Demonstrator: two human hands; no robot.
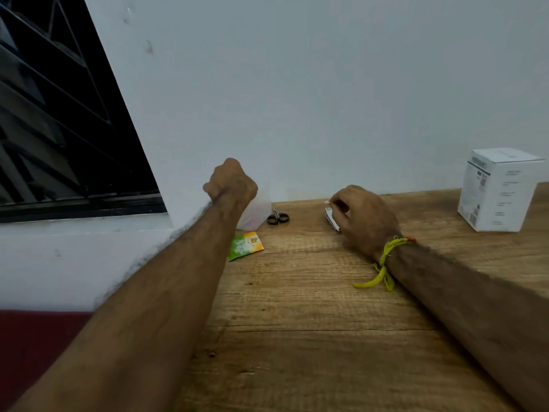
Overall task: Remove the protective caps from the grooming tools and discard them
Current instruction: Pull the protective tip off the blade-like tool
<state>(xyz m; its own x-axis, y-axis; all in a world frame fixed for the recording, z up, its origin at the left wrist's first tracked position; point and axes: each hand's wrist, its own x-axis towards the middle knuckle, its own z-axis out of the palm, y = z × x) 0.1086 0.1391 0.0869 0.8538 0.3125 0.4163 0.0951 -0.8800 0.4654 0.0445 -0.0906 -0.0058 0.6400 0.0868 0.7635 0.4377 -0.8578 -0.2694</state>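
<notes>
A pale grey-white wall [326, 84] fills the upper part of the frame, with a dark barred window [53, 114] at the upper left and a brown wood-grain surface [312, 307] spreading across the lower right. A dark red patch [35, 337] shows at the lower left edge. At the right, near the wall, stands a white cardboard box with small grey print [499, 191], well apart from both hands. Near the centre lie small black-handled scissors [277, 217], and just left of them a translucent plastic container [257, 215], partly hidden by the left wrist. In front of it lies a green, white and orange paper sachet [245, 245].

The left hand [230, 182] is raised in front of the wall, its fingers clenched into a fist; whether it holds anything cannot be told. The right hand [364, 218], with a yellow thread bracelet [386, 257] at the wrist, rests on the surface, its fingers curled round a small silver metal grooming tool [332, 217]. A small pale tip [326, 201] shows at the fingertips; what it is cannot be told.
</notes>
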